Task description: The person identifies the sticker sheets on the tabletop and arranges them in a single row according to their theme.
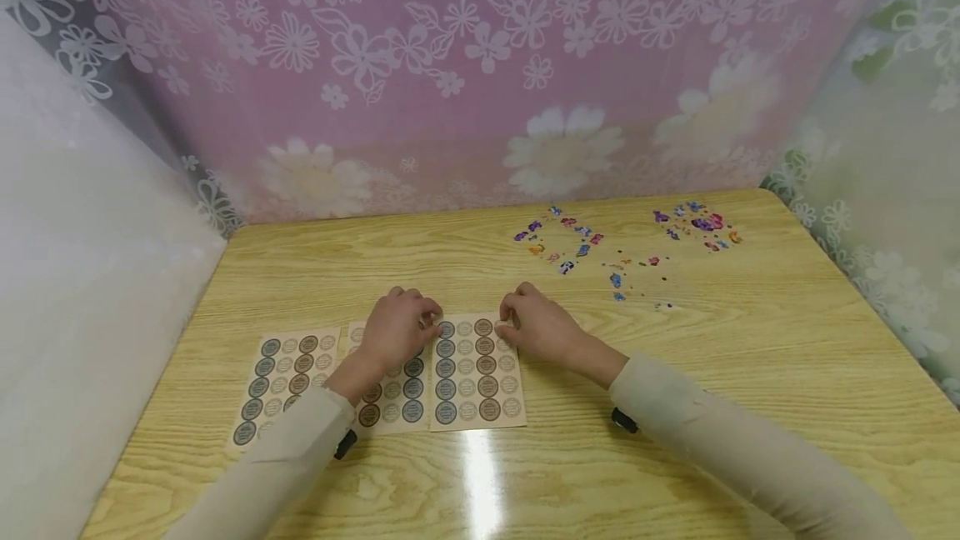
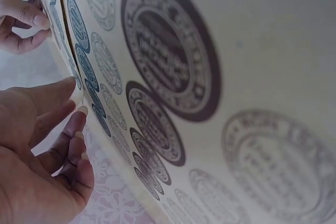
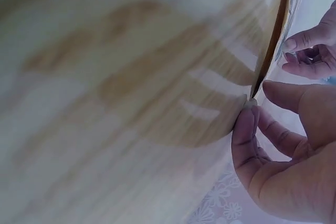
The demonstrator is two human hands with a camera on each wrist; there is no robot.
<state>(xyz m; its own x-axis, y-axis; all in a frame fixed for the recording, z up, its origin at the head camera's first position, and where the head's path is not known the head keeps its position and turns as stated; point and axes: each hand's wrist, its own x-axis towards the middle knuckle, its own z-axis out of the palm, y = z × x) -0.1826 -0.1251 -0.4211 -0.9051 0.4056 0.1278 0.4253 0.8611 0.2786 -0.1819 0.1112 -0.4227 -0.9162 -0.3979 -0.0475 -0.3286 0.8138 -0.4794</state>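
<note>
A sheet of round stickers lies on the wooden table, printed with columns of dark blue, brown and pale circles. At its top left corner my left hand pinches the edge between thumb and fingers. My right hand pinches the top right corner in the same way. Beneath the left wrist is a second sticker sheet, partly covered by that hand. The left wrist view shows the circles up close, with both hands along the far edge. Seen from the right wrist, thumb and fingertips meet at the sheet's edge.
A third sticker sheet lies at the left, partly under the left sleeve. Toward the back right are groups of small colourful decorations. Flowered curtains hang behind the table and at both sides.
</note>
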